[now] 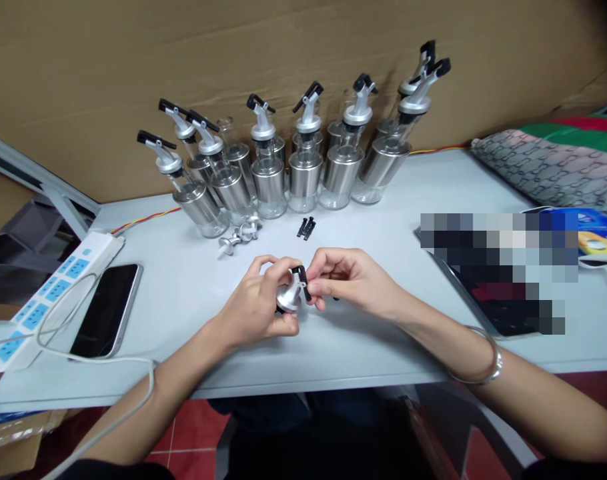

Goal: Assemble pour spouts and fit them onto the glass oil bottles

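My left hand is closed around a silver pourer spout with a black flip lever on top. From the right, my right hand pinches the black lever at the spout's tip between thumb and fingers. Behind my hands lie several loose silver spout pieces and some small black levers. Another small black part shows partly under my right hand. Further back, glass bottles with steel sleeves stand in rows, several capped with the same kind of pourer.
On the left are a white power strip, a phone and a pale cable crossing near my left forearm. To the right lie a dark tablet-like device, partly blurred, and a patterned cloth. Cardboard stands behind the bottles.
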Demonstrator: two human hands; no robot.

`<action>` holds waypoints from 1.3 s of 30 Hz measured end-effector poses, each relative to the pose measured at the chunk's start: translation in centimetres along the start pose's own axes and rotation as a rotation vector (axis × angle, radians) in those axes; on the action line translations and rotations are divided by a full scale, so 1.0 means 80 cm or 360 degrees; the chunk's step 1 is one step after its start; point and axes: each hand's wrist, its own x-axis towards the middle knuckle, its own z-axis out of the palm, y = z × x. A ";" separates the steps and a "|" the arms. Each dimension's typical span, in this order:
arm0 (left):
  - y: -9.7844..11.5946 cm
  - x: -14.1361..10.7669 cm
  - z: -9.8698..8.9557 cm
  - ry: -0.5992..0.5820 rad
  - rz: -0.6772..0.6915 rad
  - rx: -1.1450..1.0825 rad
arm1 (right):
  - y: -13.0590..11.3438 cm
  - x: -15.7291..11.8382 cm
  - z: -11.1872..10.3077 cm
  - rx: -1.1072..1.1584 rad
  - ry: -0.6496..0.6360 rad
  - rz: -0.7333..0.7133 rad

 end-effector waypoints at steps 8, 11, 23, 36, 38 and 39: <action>-0.001 0.002 -0.003 0.0036 -0.0065 0.0127 | 0.000 0.003 -0.001 -0.0122 -0.0110 -0.0043; 0.001 0.003 -0.004 0.0016 -0.0057 0.0150 | 0.003 0.003 -0.001 -0.0096 -0.0129 -0.0051; 0.002 0.006 -0.003 0.0000 -0.0027 0.0172 | -0.004 0.001 0.000 -0.0340 -0.0108 -0.0112; 0.007 0.004 -0.004 -0.0097 0.0075 0.0144 | -0.007 -0.004 -0.004 -0.0645 -0.0131 -0.0208; 0.003 0.003 -0.005 -0.0053 0.0104 0.0164 | -0.006 -0.004 -0.003 -0.0573 -0.0185 -0.0223; 0.002 0.003 -0.005 -0.0033 0.0112 0.0176 | -0.005 -0.004 -0.003 -0.0543 -0.0193 -0.0234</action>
